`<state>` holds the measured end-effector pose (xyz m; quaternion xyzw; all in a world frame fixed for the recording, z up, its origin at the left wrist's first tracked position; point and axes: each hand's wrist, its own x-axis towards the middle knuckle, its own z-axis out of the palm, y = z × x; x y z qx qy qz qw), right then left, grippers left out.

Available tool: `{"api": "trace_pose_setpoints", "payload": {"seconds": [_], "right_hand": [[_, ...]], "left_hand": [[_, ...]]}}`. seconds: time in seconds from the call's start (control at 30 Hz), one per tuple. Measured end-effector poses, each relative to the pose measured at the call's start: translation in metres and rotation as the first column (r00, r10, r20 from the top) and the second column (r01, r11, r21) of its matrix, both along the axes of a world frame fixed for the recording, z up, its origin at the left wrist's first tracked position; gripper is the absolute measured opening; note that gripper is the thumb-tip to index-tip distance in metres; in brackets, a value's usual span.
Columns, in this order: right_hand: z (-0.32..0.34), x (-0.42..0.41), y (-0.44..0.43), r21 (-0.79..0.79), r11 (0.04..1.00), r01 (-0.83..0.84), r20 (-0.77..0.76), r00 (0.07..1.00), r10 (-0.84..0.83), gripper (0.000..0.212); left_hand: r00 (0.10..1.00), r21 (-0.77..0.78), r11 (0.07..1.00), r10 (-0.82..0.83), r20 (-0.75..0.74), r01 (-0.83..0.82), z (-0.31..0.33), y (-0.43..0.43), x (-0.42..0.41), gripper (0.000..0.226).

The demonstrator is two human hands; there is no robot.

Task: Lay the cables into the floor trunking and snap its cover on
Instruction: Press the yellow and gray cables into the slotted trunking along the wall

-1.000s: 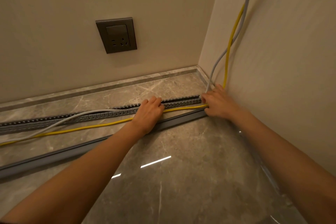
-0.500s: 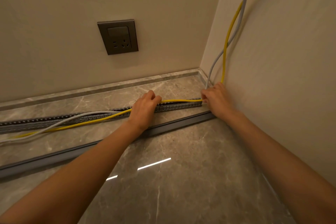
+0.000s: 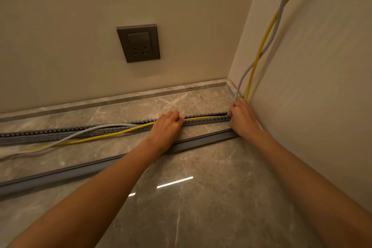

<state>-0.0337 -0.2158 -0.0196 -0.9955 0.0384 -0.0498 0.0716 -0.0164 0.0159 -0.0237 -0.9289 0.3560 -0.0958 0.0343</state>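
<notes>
A grey slotted floor trunking (image 3: 205,121) runs left to right across the marble floor, parallel to the back wall. A yellow cable (image 3: 261,46) and a grey cable (image 3: 278,26) come down the right wall to the trunking's right end. Between my hands the yellow cable lies in the channel; left of my left hand both cables trail out over the front of the trunking. My left hand (image 3: 166,127) presses on the cables at mid-trunking. My right hand (image 3: 242,116) grips the cables at the trunking's right end by the wall. The grey cover strip (image 3: 84,169) lies loose on the floor in front.
A dark wall socket (image 3: 138,43) sits on the back wall above the trunking. A marble skirting (image 3: 120,97) runs along the base of the back wall. The right wall (image 3: 322,106) stands close beside my right arm. A light reflection shows on the glossy floor (image 3: 201,197).
The yellow cable has moved from the floor in front of the trunking up into the channel between my hands. Both hands have shifted back toward the wall onto the trunking.
</notes>
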Motion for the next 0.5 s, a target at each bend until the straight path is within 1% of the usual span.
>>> {"api": "trace_pose_setpoints", "payload": {"seconds": [0.03, 0.13, 0.2, 0.27, 0.33, 0.4, 0.47, 0.5], "right_hand": [[-0.001, -0.001, 0.001, -0.002, 1.0, 0.003, 0.0, 1.0, -0.003, 0.023], [-0.003, -0.007, 0.001, 0.0, 1.0, 0.026, 0.022, 0.999, -0.026, 0.024], [-0.002, -0.009, 0.003, 0.003, 0.999, 0.042, 0.017, 0.999, -0.042, 0.024], [0.005, -0.006, 0.006, 0.017, 0.997, 0.074, -0.023, 0.997, -0.074, 0.023], [0.017, -0.001, 0.009, 0.041, 0.994, 0.102, -0.074, 0.992, -0.099, 0.02], [0.027, 0.0, 0.011, 0.04, 0.994, 0.103, -0.137, 0.986, -0.097, 0.022], [0.03, -0.002, 0.015, 0.005, 0.998, 0.07, -0.112, 0.991, -0.069, 0.024], [0.028, -0.003, 0.018, -0.009, 0.999, 0.047, -0.067, 0.997, -0.047, 0.024]], "left_hand": [[0.999, 0.022, 1.0, 0.008, -0.034, -0.007, 0.004, -0.003, -0.003, 0.036], [0.988, 0.089, 0.992, 0.095, -0.125, -0.084, 0.0, -0.009, -0.009, 0.041], [0.979, 0.072, 0.989, 0.135, -0.151, -0.125, 0.001, -0.012, -0.01, 0.039], [0.961, 0.065, 0.984, 0.174, -0.214, -0.163, 0.009, -0.017, -0.005, 0.035], [0.936, 0.04, 0.982, 0.19, -0.296, -0.186, 0.017, -0.02, 0.001, 0.038], [0.917, 0.004, 0.977, 0.199, -0.345, -0.211, 0.018, -0.019, 0.003, 0.041], [0.902, -0.048, 0.968, 0.212, -0.377, -0.248, 0.014, -0.015, 0.001, 0.039], [0.892, -0.08, 0.96, 0.217, -0.398, -0.269, 0.012, -0.013, 0.001, 0.036]]}}
